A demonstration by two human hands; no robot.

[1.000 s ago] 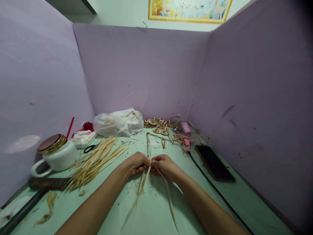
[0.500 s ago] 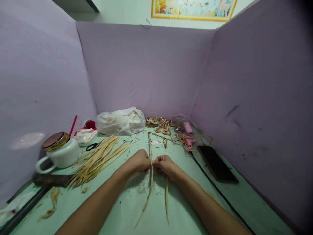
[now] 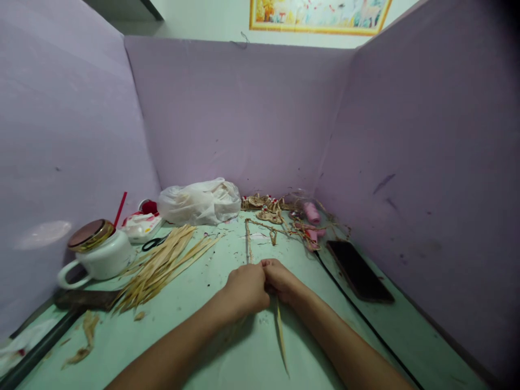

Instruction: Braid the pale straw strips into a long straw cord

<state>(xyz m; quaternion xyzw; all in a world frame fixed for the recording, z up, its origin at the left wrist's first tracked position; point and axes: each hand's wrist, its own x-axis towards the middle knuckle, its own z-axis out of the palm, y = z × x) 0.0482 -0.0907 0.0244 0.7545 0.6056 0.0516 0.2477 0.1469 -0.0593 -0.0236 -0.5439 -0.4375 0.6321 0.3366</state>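
Left hand (image 3: 246, 287) touching right hand (image 3: 280, 279) at mid-desk (image 3: 195, 336), braided cord (image 3: 247, 241) running back from them, loose strip (image 3: 280, 333) trailing nearward, bundle of strips (image 3: 162, 265) to their left, mug (image 3: 101, 257) farther left, plastic bag (image 3: 199, 201) behind, phone (image 3: 357, 271) on the right.

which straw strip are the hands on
The lone strip gripped where the left hand and right hand meet, not the loose bundle to their left.

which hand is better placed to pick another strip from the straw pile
Left, probably. The left hand sits nearer the pile of pale flat straw strips. The right hand lies on the far side of it, at the thin braided straw cord, and would have to cross over.
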